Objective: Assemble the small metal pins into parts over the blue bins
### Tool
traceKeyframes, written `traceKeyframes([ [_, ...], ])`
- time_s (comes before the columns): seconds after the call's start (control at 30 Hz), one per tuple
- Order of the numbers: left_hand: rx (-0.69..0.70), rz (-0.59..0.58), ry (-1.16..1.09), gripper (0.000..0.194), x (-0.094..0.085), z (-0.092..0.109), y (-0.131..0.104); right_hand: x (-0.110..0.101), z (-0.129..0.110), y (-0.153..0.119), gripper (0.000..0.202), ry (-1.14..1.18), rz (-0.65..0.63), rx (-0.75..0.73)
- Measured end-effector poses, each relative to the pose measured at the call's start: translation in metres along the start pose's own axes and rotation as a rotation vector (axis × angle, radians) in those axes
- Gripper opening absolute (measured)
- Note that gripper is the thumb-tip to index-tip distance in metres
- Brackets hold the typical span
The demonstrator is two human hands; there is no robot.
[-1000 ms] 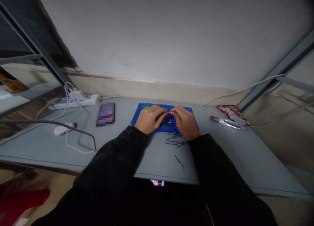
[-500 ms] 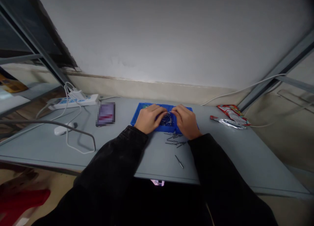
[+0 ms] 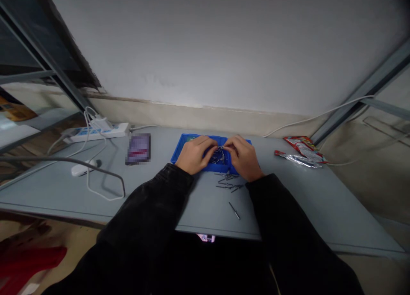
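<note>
left hand (image 3: pixel 196 155) + right hand (image 3: pixel 244 157) over blue tray (image 3: pixel 209 169) | loose metal pins (image 3: pixel 228 181) in front

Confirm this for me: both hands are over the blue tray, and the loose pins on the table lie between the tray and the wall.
Not right: the head view shows the loose pins on the near side of the blue tray, toward the person. They are on the table, and both left hand and right hand are over the tray.

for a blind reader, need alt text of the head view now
Two bare hands, left and right, meet over a blue divided tray of small metal pins. More pins lie before it on a grey table, snack wrappers to the right.
</note>
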State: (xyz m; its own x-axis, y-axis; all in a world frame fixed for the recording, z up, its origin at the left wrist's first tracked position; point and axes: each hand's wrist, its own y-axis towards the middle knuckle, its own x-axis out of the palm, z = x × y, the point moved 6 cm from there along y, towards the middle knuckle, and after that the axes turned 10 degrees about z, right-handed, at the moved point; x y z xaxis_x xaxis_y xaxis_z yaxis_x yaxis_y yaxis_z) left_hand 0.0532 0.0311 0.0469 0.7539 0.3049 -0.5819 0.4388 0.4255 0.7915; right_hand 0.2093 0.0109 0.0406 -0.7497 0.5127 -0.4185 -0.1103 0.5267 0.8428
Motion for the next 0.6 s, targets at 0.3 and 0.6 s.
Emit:
traceKeyframes([
  [0.3, 0.018, 0.001, 0.041, 0.024, 0.0, -0.001, 0.001, 0.004, 0.002, -0.001, 0.025, -0.104, -0.058, 0.016],
  [0.6, -0.062, 0.005, 0.079, 0.023, 0.0, -0.012, 0.0, -0.001, 0.006, 0.001, 0.007, -0.135, 0.004, 0.039],
])
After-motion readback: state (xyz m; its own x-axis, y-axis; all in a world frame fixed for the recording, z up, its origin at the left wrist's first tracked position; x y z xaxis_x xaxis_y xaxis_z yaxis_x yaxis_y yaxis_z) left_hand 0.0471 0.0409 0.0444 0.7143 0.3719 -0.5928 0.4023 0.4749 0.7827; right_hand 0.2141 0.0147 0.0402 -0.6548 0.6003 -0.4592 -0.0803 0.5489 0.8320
